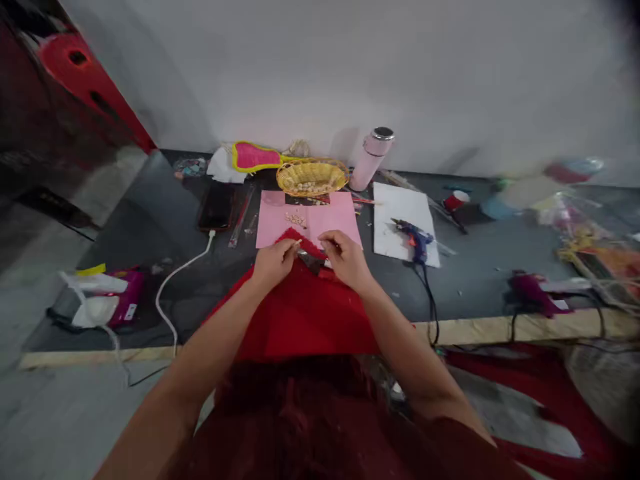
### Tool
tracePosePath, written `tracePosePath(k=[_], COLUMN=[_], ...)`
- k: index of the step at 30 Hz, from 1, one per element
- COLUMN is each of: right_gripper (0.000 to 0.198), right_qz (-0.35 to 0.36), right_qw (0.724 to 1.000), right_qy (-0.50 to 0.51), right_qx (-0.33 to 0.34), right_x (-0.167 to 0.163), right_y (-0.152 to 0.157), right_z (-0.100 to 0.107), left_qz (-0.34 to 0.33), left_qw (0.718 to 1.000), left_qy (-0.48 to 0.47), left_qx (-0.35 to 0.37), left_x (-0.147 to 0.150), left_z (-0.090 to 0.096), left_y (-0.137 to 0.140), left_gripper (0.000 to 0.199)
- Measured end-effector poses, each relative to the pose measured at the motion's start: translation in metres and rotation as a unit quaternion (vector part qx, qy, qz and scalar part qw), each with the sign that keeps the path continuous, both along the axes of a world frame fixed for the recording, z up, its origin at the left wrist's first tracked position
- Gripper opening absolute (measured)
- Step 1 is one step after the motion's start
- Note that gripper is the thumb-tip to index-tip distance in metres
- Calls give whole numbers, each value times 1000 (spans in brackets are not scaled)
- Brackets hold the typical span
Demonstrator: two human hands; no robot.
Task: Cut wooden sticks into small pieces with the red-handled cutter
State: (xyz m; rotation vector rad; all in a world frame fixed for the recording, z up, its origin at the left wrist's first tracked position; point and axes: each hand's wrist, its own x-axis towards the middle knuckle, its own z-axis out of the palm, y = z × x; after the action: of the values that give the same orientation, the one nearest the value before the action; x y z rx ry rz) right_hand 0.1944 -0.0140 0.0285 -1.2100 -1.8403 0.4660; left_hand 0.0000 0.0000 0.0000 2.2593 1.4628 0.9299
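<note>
Left hand (275, 263) is nearly closed, thumb and forefinger pinched on a small pale piece (299, 242), the other fingers curled in. It hangs over the near edge of the pink sheet (270, 230), just beside the upper corner of the red cloth (305, 320). Opposite it, the right hand (346, 261) is half curled, its thumb and forefinger brought near each other; whether anything thin lies between those tips I cannot tell. Between the hands, on the cloth, is a dark and silvery object (313, 261), too blurred to name.

The cloth spreads from the pink sheet down over the front edge of the dark table (165, 267), midway along it. More pale pieces (296, 219) lie loose on the sheet, left of its middle. Past the sheet's far edge, toward the back edge of the table, stands a yellow woven basket (285, 180) with similar pieces inside, and right of it an upright pink bottle (369, 163). Beyond the sheet's right edge, a blue glue gun (420, 247) rests on a white board (395, 203); off its left edge lies a phone (217, 205) with a white cable (170, 280) running toward the front edge.
</note>
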Motion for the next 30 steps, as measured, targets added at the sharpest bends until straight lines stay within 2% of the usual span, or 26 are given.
tracePosePath(k=[4, 8, 16, 24, 30], right_gripper=[15, 17, 18, 18, 20], right_qz=[-2, 33, 59, 74, 82], right_qw=[999, 997, 996, 995, 994], right_qy=[-12, -30, -29, -4, 2], right_qx=[45, 64, 56, 63, 69], right_x=[-9, -11, -12, -14, -12], right_y=[-8, -8, -13, -20, -23], right_z=[-12, -18, -15, -10, -11], left_qz=[-10, -11, -10, -37, -31], left_qw=[1000, 1000, 999, 996, 997], left_qy=[-7, -10, -30, -63, -56], left_qx=[-8, -1, -22, -41, -48], left_x=[-1, -1, -1, -1, 0], left_z=[4, 5, 5, 3, 6], left_y=[-3, -2, -2, -2, -3], left_gripper=[25, 24, 24, 21, 23])
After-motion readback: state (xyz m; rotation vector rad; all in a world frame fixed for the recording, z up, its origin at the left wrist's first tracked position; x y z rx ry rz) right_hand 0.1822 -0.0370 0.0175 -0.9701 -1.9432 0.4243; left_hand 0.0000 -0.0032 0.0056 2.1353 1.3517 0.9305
